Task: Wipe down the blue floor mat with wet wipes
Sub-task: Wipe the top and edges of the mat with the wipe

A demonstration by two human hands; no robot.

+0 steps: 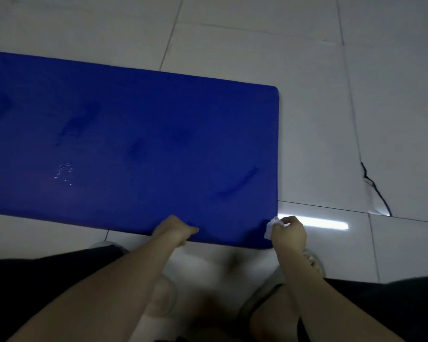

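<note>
The blue mat [134, 144] lies flat on the tiled floor [257, 40] and runs out of view on the left, so only its right end shows. The bottom of the view is dim and blurred. A pale shape between the forearms cannot be made out, and a pale shoe [315, 262] is half hidden behind the right wrist.

The left hand [174, 229] grips the near edge of the mat, thumb on top and fingers curled under the edge, out of sight. The right hand [290, 234] is closed round a crumpled white wipe [272, 227] and holds it against the mat's near right corner; the fingers cover much of the wipe.

Small droplets [64, 172] glint on the mat left of centre, among darker streaks. A thin black cable [377, 191] trails over the floor to the right of the mat. A bright strip of reflected light [316, 223] lies just beside the right hand.
</note>
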